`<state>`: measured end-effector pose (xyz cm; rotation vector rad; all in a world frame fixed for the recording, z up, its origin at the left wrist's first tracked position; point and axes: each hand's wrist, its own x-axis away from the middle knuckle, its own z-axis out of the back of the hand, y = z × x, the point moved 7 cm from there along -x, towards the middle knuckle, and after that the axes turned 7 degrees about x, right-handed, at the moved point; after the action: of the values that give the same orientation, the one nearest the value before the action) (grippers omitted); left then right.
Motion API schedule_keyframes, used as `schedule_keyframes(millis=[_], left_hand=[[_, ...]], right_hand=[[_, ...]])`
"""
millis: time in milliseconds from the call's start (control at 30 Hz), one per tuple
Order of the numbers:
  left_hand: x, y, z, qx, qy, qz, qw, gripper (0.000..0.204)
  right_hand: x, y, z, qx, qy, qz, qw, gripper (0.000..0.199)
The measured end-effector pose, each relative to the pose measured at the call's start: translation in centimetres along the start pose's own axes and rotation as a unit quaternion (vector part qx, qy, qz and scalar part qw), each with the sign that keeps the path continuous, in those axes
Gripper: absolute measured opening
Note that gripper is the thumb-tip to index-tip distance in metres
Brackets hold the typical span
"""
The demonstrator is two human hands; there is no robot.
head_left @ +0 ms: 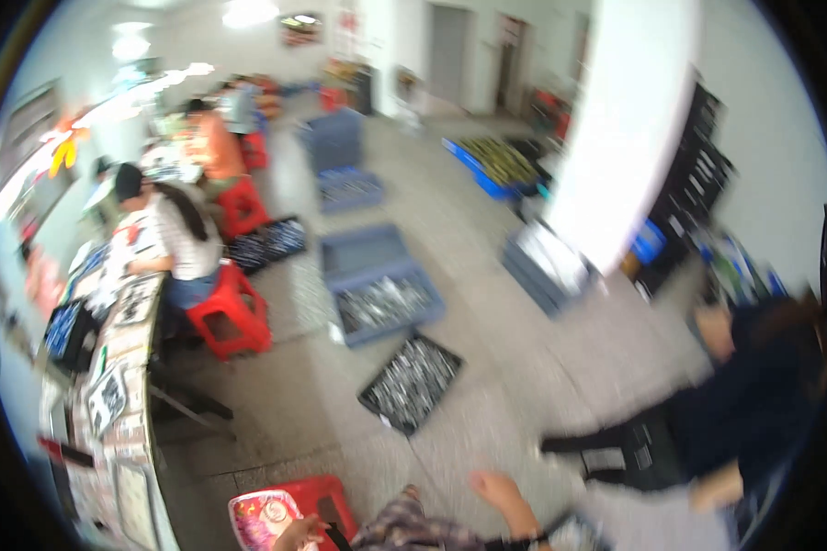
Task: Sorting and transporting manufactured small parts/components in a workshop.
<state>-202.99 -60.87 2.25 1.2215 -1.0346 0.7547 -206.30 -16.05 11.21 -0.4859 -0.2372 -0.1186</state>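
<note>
At the bottom edge, my left hand (pixel 300 533) is in front of a red stool (pixel 328 500) that has a red-rimmed, pink-and-white patterned pad (pixel 265 516) on it. Its fingers are curled, and a dark strip (pixel 338 537) shows beside them; what they hold is too blurred to name. My right hand (pixel 496 489) hangs in the air over the floor, away from any object. Motion smears its fingers, so I cannot tell whether they are closed. Checked cloth (pixel 404 525) covers my lap or legs between the two hands.
Ahead on the floor lie a black crate (pixel 412 384) of small shiny parts and an open grey-blue bin (pixel 386 308). A long workbench (pixel 129 367) runs along the left, with people on red stools. Close on the right, a person in dark clothes (pixel 744 395) holds a black crate (pixel 616 450).
</note>
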Motion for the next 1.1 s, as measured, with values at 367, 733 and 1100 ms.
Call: schedule_keyframes(millis=[367, 733, 1100], left_hand=[[-18.7, 23.2, -24.9, 0.106, -0.152, -0.137, 0.973, 0.025], [-37.2, 53.0, -49.7, 0.014, -0.212, -0.171, 0.962, 0.025], [-39.6, 81.3, -59.6, 0.007, -0.251, -0.094, 0.963, 0.026]], right_hand=[[-20.8, 15.8, 17.1, -0.023, -0.05, -0.04, 0.998, 0.034], [-46.6, 38.1, 32.4, -0.003, -0.066, -0.065, 0.996, 0.033], [-85.9, 38.3, 50.1, 0.079, -0.053, 0.088, 0.992, 0.033]])
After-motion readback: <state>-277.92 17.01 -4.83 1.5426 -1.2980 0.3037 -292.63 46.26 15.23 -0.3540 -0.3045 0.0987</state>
